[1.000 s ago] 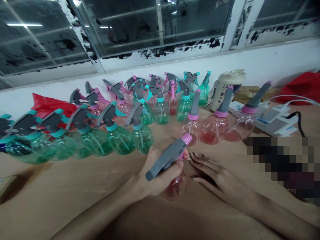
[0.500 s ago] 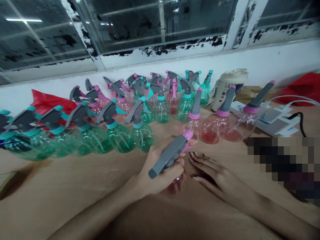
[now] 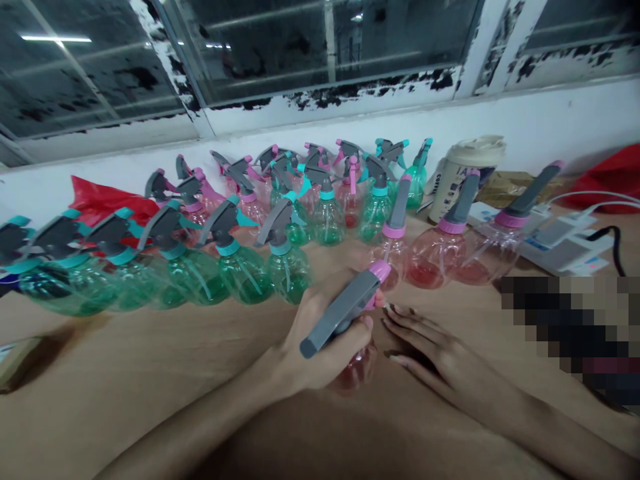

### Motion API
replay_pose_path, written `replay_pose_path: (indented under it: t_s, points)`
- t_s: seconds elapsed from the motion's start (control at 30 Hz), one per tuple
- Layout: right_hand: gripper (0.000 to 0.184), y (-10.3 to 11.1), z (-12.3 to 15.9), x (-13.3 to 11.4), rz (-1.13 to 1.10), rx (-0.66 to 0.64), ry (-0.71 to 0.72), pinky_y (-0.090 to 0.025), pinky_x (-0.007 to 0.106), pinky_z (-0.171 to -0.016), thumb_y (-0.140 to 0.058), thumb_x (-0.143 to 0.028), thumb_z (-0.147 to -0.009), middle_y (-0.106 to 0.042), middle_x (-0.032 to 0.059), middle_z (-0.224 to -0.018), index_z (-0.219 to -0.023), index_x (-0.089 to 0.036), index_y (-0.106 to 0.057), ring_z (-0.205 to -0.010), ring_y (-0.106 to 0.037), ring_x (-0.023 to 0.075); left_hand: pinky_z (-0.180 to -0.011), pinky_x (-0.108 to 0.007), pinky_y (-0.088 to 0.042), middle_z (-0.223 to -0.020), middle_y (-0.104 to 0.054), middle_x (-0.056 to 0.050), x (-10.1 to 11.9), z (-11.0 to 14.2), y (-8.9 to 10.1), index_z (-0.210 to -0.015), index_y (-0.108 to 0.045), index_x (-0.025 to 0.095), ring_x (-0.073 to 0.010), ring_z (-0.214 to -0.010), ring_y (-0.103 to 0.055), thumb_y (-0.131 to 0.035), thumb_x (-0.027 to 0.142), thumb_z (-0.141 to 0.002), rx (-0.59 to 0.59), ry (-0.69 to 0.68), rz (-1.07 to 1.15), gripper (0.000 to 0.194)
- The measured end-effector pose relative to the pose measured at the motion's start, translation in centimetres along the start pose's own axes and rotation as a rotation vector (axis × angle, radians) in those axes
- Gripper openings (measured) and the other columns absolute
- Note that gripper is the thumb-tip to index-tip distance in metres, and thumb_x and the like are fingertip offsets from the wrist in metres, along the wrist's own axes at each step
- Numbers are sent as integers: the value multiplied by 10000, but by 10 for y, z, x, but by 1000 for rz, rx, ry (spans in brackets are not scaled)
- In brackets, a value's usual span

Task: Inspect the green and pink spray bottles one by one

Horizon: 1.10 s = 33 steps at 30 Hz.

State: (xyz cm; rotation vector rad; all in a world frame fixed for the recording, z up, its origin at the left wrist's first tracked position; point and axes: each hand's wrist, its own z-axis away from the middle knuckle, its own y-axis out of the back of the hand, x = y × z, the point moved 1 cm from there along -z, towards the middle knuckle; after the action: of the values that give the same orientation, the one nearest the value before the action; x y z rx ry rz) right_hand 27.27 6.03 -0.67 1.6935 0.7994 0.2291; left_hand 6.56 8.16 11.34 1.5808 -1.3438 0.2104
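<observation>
Fingers (image 3: 353, 341) of left hand (image 3: 314, 367) curled round sprayer (image 3: 345, 309), right hand (image 3: 447, 357) beside (palm down), fingers outstretched

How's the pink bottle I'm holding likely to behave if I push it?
The bottle may tip, since its sprayer juts out over a rounded shape. It looks glossy, so it could feel slippery. Being see-through and apparently plastic, it might flex when squeezed.

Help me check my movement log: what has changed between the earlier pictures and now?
The left hand seems to have squeezed the pink trigger of the spray bottle inward since half a second ago. Nothing was taken up or let go; the right hand and standing bottles stayed put.
</observation>
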Motion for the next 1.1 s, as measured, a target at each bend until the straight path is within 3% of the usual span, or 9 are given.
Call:
replay_pose_path:
  t_s: [0.17, 0.37, 0.53, 0.73, 0.93, 1.1]
  points:
    - [521, -1, 1, 1, -21, 20, -6, -379, 449, -1030, -485, -344, -878, -449, 45, -1372, -1362, -196, -361, -1264, -401, 216, -657, -290, -503, -773, -601, -8, -1, 0, 0, -827, -538, 223, -155, -684, -593, -457, 140, -723, -21, 9, 20, 155]
    - [525, 0, 1, 1, -42, 35, -3, -372, 443, -1036, -497, -349, -873, -464, 47, -1362, -1361, -207, -365, -1262, -404, 216, -685, -314, -507, -798, -618, -25, -7, 1, -2, -826, -571, 220, -167, -692, -585, -461, 163, -703, 47, 59, 4, 174]
    - [523, 2, 0, 0, -57, 22, -2, -377, 454, -1030, -497, -338, -875, -459, 56, -1363, -1364, -209, -361, -1262, -402, 225, -738, -331, -516, -833, -632, -42, -8, 4, -5, -867, -588, 189, -179, -739, -603, -473, 146, -705, 8, 86, 22, 203]
    - [518, 3, -1, 0, -87, 27, 2, -380, 454, -1028, -500, -329, -875, -463, 58, -1361, -1364, -225, -363, -1258, -406, 230, -686, -312, -516, -863, -642, -43, -5, 3, -2, -886, -586, 188, -175, -722, -605, -476, 165, -710, -11, 89, 74, 209]
    - [519, 2, 0, 2, -58, 8, -7, -367, 463, -1036, -489, -341, -879, -451, 61, -1372, -1363, -204, -364, -1268, -395, 227, -567, -283, -465, -640, -540, 14, -2, 0, 3, -700, -506, 203, -148, -573, -528, -487, 175, -718, -59, 101, 72, 39]
    - [540, 1, 0, 0, -72, 12, -1, -373, 464, -1031, -493, -331, -877, -449, 62, -1373, -1380, -219, -330, -1263, -401, 230, -595, -272, -462, -720, -553, 3, -2, -2, 4, -762, -513, 199, -146, -635, -549, -493, 146, -714, -70, 36, 97, 75]
